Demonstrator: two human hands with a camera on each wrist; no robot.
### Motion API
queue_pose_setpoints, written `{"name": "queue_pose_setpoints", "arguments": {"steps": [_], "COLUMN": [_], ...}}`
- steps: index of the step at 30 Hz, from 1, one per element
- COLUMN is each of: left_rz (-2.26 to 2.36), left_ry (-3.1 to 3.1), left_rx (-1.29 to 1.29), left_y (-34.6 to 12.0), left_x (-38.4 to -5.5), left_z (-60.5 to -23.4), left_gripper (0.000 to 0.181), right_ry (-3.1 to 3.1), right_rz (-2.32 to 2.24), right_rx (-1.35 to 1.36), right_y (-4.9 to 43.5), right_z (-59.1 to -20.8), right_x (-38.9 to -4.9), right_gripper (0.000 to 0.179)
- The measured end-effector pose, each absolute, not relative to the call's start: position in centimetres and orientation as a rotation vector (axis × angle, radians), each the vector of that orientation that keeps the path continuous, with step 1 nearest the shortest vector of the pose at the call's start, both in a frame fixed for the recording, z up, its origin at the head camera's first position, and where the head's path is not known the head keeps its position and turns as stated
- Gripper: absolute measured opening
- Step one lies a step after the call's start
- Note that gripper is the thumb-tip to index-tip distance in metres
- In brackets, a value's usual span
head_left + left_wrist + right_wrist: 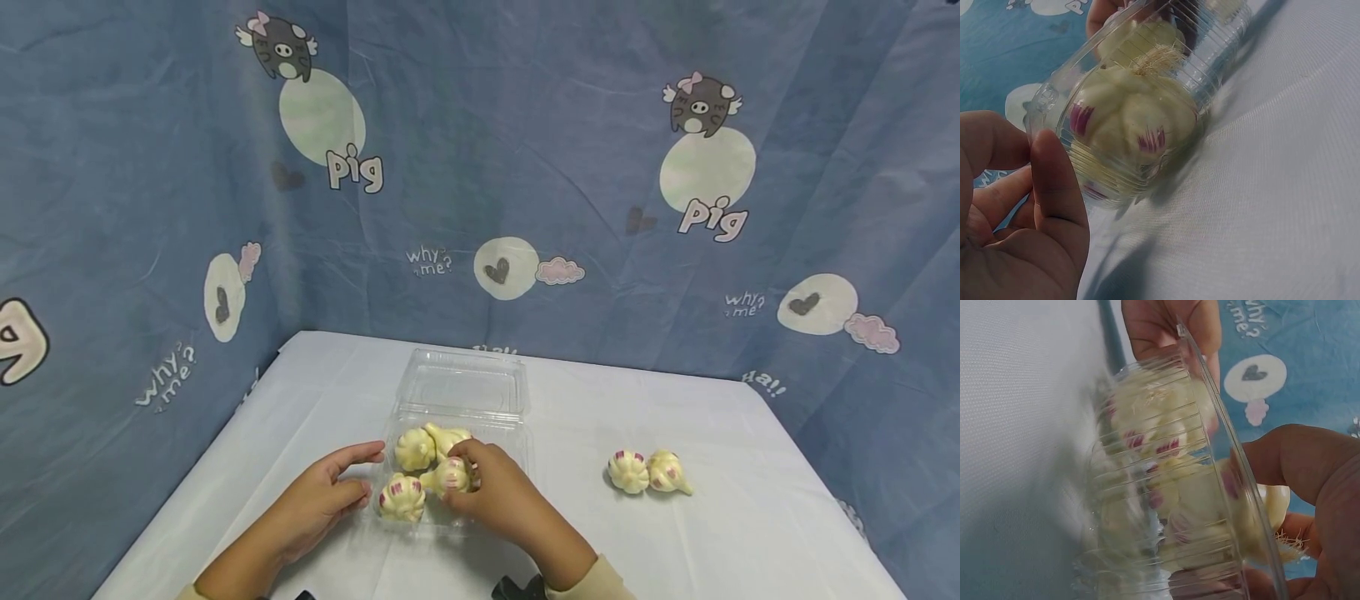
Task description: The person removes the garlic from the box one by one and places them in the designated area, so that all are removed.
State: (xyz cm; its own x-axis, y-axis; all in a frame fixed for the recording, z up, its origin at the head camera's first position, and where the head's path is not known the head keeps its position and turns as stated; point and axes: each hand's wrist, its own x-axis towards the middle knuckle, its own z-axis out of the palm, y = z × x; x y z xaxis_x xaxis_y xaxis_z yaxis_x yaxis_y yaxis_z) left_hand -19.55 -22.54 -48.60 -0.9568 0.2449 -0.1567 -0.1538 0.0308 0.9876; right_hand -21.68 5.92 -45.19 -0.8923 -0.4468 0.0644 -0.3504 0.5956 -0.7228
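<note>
A clear plastic clamshell box lies with its lid folded back. Pale garlic bulbs with purple marks sit inside, among them a front left bulb, a back left bulb and a back bulb. My right hand holds another garlic bulb between thumb and fingers, over the box's right half, its stem pointing left. At the box's left side, my left hand has thumb and forefinger spread apart; in the left wrist view its fingertips are right at the rim.
To the right of the box, two more garlic bulbs lie side by side on the white tablecloth, a left one and a right one. A blue curtain with pig prints hangs behind and at both sides.
</note>
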Motion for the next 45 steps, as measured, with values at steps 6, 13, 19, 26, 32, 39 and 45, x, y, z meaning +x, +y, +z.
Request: {"name": "queue_pose_setpoints", "arguments": {"steps": [6, 13, 19, 26, 32, 39, 45], "left_rz": [1.995, 2.002, 1.996, 1.999, 2.009, 2.019, 2.016], "left_ry": [2.044, 2.033, 2.040, 2.043, 2.031, 2.011, 2.017], "left_rx": [0.077, 0.102, 0.091, 0.079, 0.085, 0.102, 0.094], "left_y": [-22.5, -22.5, -22.5, -22.5, -22.4, -22.4, -22.4], "left_x": [-19.4, -19.4, -19.5, -19.5, -19.5, -19.6, -19.6], "left_z": [-48.5, -48.7, -48.8, -48.7, -48.5, -48.6, -48.6], "left_gripper": [0.067, 0.067, 0.066, 0.066, 0.067, 0.067, 0.068], "right_ry": [2.686, 2.651, 2.618, 2.627, 2.616, 2.618, 2.630], "right_rz": [-1.207, -1.316, -1.436, -1.534, -1.676, -1.782, -1.825], "right_rx": [-0.695, -0.695, -0.641, -0.600, -0.551, -0.495, -0.434], "right_y": [6.2, 6.5, 7.1, 8.3, 9.2, 10.4, 11.3], "right_z": [-45.3, -45.2, -45.3, -45.1, -45.4, -46.1, -46.1], "right_x": [-21.8, -21.8, -21.9, -22.3, -22.3, -22.0, -21.7], "right_gripper": [0.049, 0.052, 0.056, 0.054, 0.054, 0.055, 0.058]}}
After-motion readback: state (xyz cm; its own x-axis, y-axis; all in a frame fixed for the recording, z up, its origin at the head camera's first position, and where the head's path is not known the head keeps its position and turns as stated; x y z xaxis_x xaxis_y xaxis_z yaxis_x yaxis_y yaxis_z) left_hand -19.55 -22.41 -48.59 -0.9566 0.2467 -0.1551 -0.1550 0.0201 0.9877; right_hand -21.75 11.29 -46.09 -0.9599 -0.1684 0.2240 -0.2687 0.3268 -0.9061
